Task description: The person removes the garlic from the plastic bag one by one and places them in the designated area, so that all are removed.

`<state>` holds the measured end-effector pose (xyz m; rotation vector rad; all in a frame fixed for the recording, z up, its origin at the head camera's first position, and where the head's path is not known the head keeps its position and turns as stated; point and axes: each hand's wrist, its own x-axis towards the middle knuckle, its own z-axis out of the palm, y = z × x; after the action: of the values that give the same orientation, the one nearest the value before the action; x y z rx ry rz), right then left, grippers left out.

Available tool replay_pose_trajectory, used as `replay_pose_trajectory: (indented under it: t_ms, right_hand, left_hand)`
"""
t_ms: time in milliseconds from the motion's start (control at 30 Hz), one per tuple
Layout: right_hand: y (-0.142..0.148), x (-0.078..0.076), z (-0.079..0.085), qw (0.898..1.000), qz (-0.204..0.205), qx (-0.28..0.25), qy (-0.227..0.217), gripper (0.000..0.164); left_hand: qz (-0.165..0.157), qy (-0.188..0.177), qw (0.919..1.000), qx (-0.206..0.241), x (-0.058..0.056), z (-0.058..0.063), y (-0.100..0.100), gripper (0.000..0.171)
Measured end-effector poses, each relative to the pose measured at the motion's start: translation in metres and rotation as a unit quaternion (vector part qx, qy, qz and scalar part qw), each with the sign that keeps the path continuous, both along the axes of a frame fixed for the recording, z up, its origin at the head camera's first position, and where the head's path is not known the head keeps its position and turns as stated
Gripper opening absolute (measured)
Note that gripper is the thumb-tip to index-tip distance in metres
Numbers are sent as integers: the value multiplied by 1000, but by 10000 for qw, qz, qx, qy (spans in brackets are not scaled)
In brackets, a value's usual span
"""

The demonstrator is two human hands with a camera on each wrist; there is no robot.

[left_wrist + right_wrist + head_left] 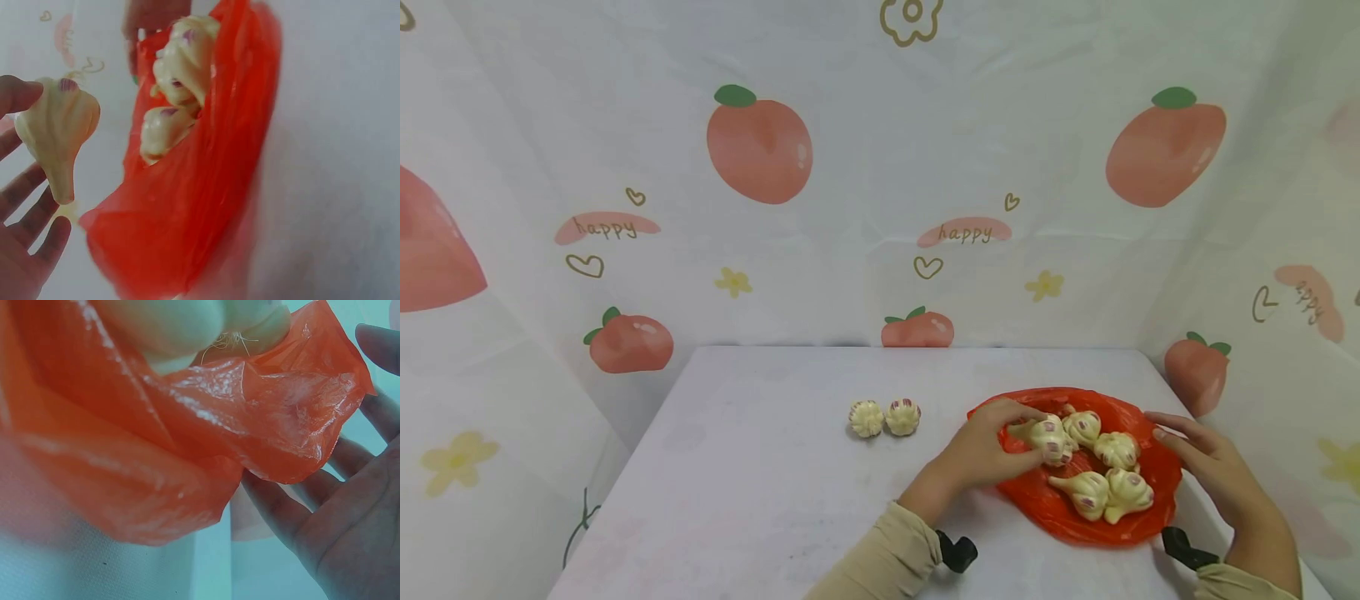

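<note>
With thumb and fingers, my left hand (pixel 983 450) grips a garlic bulb (pixel 1051 442) over the left side of an open red plastic bag (pixel 1037 510). The left wrist view shows that garlic bulb (pixel 59 125) held stem down, beside the bag's mouth. Several more bulbs (pixel 1117 450) lie inside the bag, pale with purple marks. My right hand (pixel 1221 471) is at the bag's right rim, its fingers extended. In the right wrist view the bag's edge (pixel 300 425) lies against these fingers, and the thumb stands apart from it.
Two garlic bulbs, a left one (pixel 867 418) and a right one (pixel 903 417), sit side by side on the white table (pixel 737 483), left of the bag. A printed cloth (pixel 850 167) with fruit pictures hangs behind the table and along its sides.
</note>
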<state>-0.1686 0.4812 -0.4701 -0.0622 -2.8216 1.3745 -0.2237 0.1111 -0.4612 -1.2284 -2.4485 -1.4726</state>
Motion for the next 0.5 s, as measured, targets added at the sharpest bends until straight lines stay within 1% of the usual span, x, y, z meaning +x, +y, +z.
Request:
replay_pose_trajectory:
  t_ms: [100,200,300,500]
  right_hand:
    - [0,0,0,10000,-3,-16,-6,50]
    - [-1,-1,0,10000,-15,-40,5,49]
    - [-1,-1,0,10000,-25,-68,6,49]
    - [-1,-1,0,10000,-13,-78,-2,49]
  left_hand:
    - [10,38,10000,68,-1,4,-7,41]
    - [40,-65,9999,134,-2,5,-15,41]
    - [103,-244,9994,200,-3,5,-25,42]
    - [266,-398,9980,420,-4,4,-45,40]
